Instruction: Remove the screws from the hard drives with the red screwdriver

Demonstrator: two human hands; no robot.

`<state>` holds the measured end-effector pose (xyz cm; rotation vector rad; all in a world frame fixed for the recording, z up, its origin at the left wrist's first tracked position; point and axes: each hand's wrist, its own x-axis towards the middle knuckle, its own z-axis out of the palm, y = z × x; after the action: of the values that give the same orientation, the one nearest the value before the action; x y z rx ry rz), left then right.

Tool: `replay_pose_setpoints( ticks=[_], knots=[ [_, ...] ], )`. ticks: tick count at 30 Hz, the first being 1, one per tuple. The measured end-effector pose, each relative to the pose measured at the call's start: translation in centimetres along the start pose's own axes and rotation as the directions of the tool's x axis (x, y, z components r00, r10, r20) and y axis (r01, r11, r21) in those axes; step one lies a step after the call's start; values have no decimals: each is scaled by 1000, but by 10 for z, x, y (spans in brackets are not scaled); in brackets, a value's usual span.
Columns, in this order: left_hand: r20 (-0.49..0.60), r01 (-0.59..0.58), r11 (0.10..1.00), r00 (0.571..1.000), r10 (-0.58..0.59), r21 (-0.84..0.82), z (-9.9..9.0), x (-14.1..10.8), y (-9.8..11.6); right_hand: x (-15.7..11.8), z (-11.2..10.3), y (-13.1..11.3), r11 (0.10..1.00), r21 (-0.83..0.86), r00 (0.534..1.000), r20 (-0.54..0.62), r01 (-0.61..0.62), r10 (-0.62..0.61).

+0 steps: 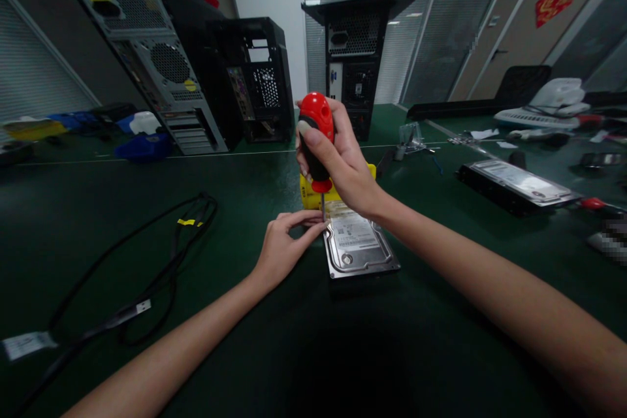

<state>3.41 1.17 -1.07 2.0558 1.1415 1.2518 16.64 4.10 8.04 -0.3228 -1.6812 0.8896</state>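
A silver hard drive (360, 251) with a white label lies flat on the green table. My right hand (350, 163) is wrapped round the red and black handle of a screwdriver (316, 150), held upright. Its metal shaft points down at the drive's left edge, where the tip is partly hidden by fingers. With thumb and fingers closed at that same edge, my left hand (287, 245) grips the drive beside the screwdriver tip. Behind the drive stands a yellow object (309, 192), partly covered by my right hand.
Computer cases (196, 65) stand along the back, another case (353, 59) right of them. A black cable (171, 261) lies looped at left. At right are a second hard drive (526, 179) on a dark block and scattered parts. A blue bin (144, 145) sits at back left.
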Motion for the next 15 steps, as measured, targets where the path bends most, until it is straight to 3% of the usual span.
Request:
replay_pose_setpoints(
  ticks=[7,15],
  knots=[
    [-12,-5,1000,1000,5,27,-1,0,-2,1,1,-1,999,51,999,31,7,-9],
    [1,-26,991,1000,27,133,1,0,-1,-1,1,-1,999,-41,999,-31,21,-23]
  ],
)
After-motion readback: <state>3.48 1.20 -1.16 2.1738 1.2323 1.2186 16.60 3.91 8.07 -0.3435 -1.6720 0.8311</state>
